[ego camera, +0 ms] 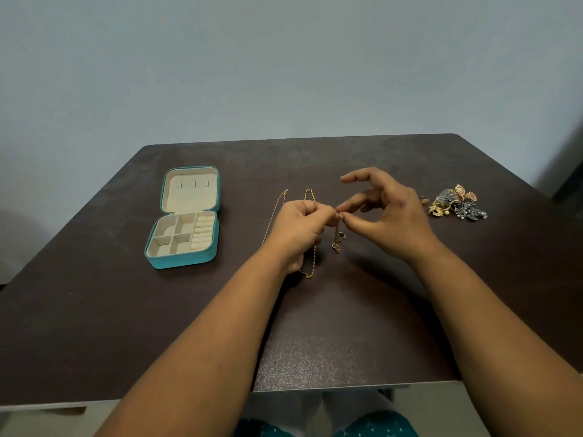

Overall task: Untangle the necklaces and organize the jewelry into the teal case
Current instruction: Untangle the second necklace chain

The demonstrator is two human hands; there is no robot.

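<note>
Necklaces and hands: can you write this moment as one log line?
left hand: pinches thin gold chain necklace | right hand: pinches same chain | open teal zip jewelry case: no jewelry seen inside

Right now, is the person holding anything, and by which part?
Yes: both hands pinch a thin gold necklace at its upper end, left hand and right hand fingertips meeting there, while its pendant end dangles below.

Both bare forearms reach up from the bottom of the frame and meet at centre. The left hand [299, 230] is curled, fingertips pinched together. The right hand [383, 212] pinches with thumb and forefinger, its other fingers spread and raised.
</note>
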